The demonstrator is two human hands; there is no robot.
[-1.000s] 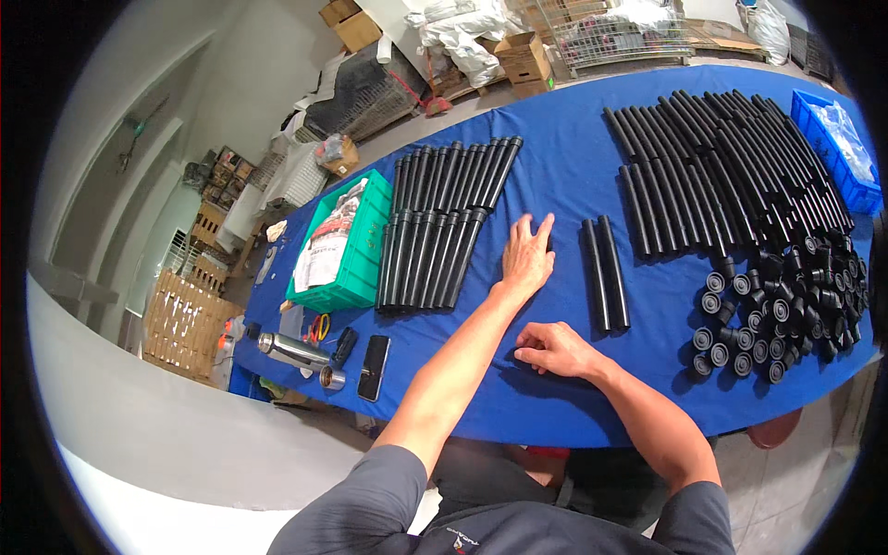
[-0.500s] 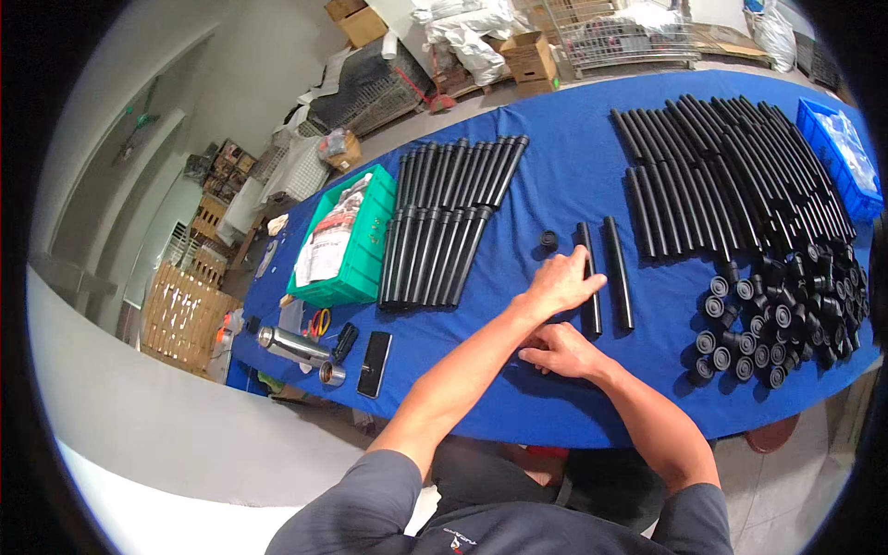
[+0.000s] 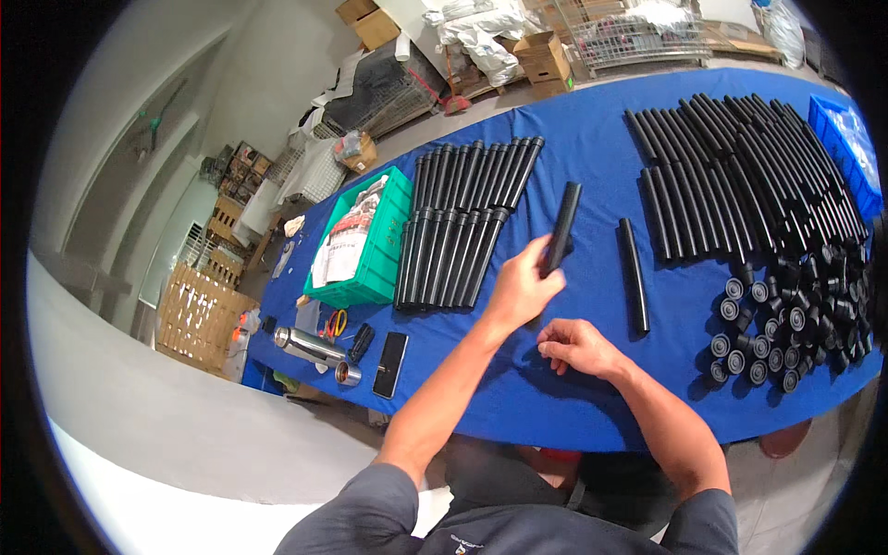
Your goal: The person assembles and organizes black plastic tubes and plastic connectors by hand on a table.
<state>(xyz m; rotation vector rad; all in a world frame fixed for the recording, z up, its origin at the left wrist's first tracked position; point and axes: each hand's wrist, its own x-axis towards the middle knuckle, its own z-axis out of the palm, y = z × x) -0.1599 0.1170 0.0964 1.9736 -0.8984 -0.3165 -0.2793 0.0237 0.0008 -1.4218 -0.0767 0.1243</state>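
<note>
My left hand point(image 3: 525, 289) is closed round a black tube point(image 3: 566, 208), which is raised and tilted, its upper end leaning away to the right. My right hand point(image 3: 581, 348) hovers just below and to the right of it, fingers curled in; whatever they hold, if anything, is hidden. A second black tube point(image 3: 635, 277) lies on the blue cloth point(image 3: 592, 407) to the right of both hands. Part of a small dark shape shows beside the raised tube, mostly covered by it and my left hand.
Rows of capped black tubes point(image 3: 453, 250) lie beside a green crate point(image 3: 384, 240). At right are many plain tubes point(image 3: 694, 208), a heap of black caps point(image 3: 768, 324) and a blue bin point(image 3: 865, 190). A phone point(image 3: 390, 364), steel flask point(image 3: 310, 348) and scissors point(image 3: 336, 323) sit at left.
My left hand has picked up the nearer of two tubes from the cloth and moved it left, tilting it. My right hand stays near the same spot, fingers still curled.
</note>
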